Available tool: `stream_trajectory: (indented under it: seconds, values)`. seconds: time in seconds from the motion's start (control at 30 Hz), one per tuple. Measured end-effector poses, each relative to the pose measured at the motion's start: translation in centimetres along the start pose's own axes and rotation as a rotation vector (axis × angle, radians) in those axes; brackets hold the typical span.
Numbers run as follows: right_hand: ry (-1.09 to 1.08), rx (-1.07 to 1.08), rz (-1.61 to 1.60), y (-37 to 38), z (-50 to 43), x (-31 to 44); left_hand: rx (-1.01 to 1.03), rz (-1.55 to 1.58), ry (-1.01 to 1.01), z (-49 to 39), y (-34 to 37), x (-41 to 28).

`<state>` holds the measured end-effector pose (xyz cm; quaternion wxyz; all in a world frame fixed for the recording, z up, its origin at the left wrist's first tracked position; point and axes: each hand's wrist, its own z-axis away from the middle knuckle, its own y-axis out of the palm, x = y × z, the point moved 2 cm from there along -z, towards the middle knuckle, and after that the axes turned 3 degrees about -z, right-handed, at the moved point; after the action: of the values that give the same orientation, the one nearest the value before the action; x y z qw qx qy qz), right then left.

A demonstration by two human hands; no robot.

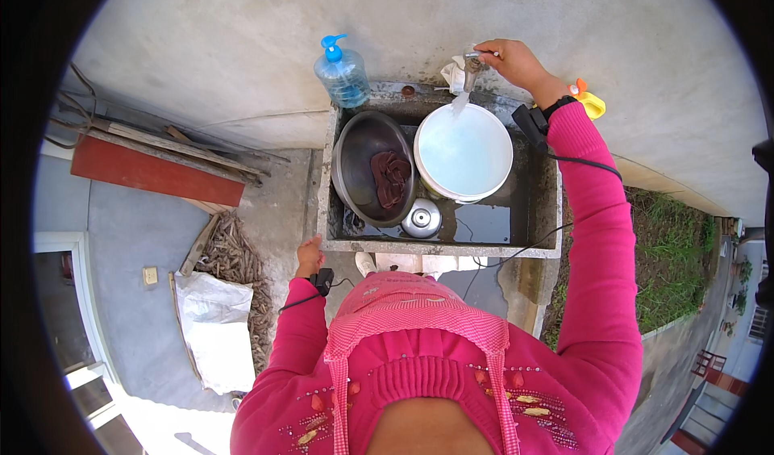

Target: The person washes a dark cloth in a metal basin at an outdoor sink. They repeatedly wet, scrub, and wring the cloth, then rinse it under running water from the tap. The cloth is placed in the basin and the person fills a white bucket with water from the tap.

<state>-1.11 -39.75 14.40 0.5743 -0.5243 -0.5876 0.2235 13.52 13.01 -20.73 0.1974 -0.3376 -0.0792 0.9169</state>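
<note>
My right hand [514, 62] grips the lever handle of a wall tap [473, 71]. Water streams from the spout into a white plastic bucket [510, 164], which holds whitish-blue water close to its rim. The bucket stands in a concrete sink [447, 248]. Left of it leans a dark metal basin [357, 180] with a crumpled maroon cloth [390, 178] inside. A round silver metal lid or pot [421, 218] lies in front of them, on the wet sink floor. My left hand [309, 255] is at the sink's front left corner, holding nothing that I can see.
A blue pump bottle [342, 77] stands at the back left corner. White cloth [453, 75] hangs by the tap; a yellow bottle [591, 104] is beyond my right wrist. Boards [157, 167] and firewood [233, 255] lie left. Cables run from both wrist devices.
</note>
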Motion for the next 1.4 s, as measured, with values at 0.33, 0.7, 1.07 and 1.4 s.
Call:
stream_trajectory:
  seconds: [0.33, 0.7, 1.07, 1.4]
  values:
    - [0.065, 0.005, -0.021, 0.1, 0.2, 0.1, 0.023, -0.009, 0.0, -0.4, 0.0, 0.2]
    - [0.048, -0.021, -0.033, 0.6, 0.2, -0.3, -0.005, -0.017, 0.002, -0.6, 0.0, 0.5]
    - [-0.073, -0.109, 0.169, 0.6, -0.1, 0.7, -0.013, -0.014, -0.016, 1.7, 0.5, -0.8]
    - [-0.069, -0.1, 0.195, 1.1, -0.5, 1.2, -0.012, -0.013, -0.005, 1.5, 0.3, -0.7]
